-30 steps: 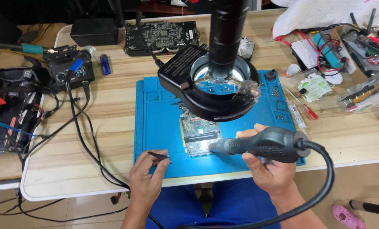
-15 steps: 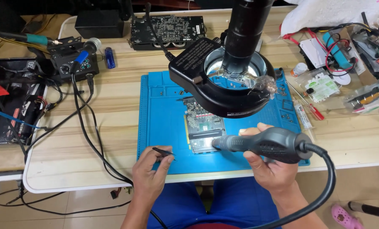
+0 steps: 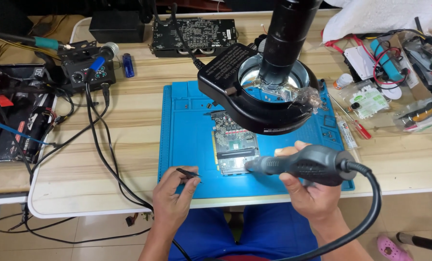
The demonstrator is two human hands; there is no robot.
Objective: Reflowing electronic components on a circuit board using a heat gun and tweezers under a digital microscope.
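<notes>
Two hands are at work at the near edge of a wooden table [image 3: 129,111], over a blue mat [image 3: 187,145] that is laid under the job, probably to shield the wood and keep small parts in its moulded trays. A black microscope [image 3: 288,38] with a ring light [image 3: 259,101] is hung over the middle of the mat, so that the circuit board [image 3: 233,145] beneath it is lit and magnified; the board lies flat, partly hidden under the ring. A grey hot-air handle [image 3: 305,164] is gripped in the closed right hand [image 3: 312,198], its nozzle pointed left at the near edge of the board, its thick cable [image 3: 370,193] looped off to the right and down, clear of the work. Black tweezers [image 3: 189,174] are pinched in the closed left hand [image 3: 175,200], tips held over the mat just left of the board, apart from it. A second, larger black board [image 3: 194,31] is parked at the far edge, and a black control box [image 3: 87,72] at far left.

Far right, a clear flat bag with a green and white card [image 3: 370,101] is laid beside a small white pot with an orange lid [image 3: 343,80]; a white tube [image 3: 346,133] lies along the mat's right edge. Their printing is too small to be made out.
</notes>
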